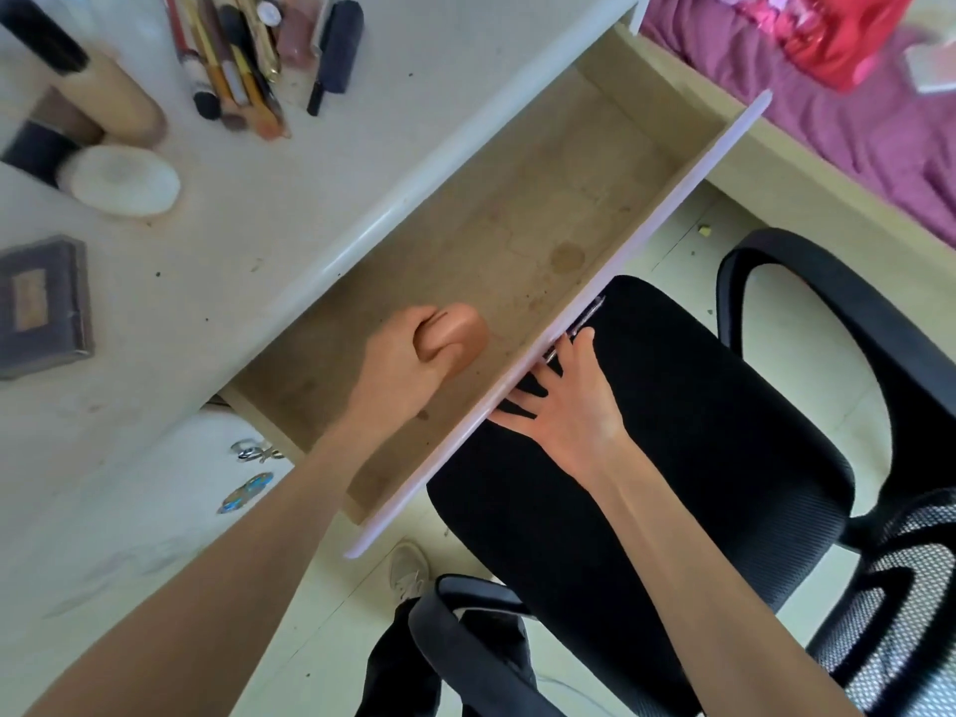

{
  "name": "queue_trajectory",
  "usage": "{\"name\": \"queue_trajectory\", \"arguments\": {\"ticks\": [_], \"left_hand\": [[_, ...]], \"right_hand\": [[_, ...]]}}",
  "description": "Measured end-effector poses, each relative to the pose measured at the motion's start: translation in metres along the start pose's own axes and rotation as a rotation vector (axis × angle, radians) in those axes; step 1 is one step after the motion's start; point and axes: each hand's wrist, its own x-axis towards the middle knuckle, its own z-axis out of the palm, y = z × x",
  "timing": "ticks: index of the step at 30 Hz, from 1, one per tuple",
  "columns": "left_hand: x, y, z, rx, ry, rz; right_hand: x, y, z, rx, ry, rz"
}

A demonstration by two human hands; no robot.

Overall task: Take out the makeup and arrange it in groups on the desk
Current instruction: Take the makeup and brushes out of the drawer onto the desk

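Gripping a tan makeup sponge (458, 336) over the open drawer (517, 209), the left hand (408, 370) curls round it; the right hand (574, 401), fingers spread, presses the drawer's front panel; pencils (233, 69) and tubes (103, 90) lie on the desk (310, 163) beyond the drawer.

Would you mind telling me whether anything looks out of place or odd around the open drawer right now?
Nothing is spilled or broken. The drawer bottom is stained and speckled, with one round brownish mark. Its only content is the tan makeup sponge gripped by the left hand; the right hand rests spread on the drawer front.
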Motion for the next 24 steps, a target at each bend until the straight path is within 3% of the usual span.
{"name": "queue_trajectory", "arguments": {"ticks": [14,24], "left_hand": [[-0.026,-0.003,-0.106,-0.143,0.360,-0.084],[-0.009,-0.046,-0.129,-0.301,0.283,-0.288]], "right_hand": [[-0.014,-0.003,0.066,-0.056,0.026,-0.029],[0.025,-0.004,0.116,-0.136,-0.013,-0.065]]}}
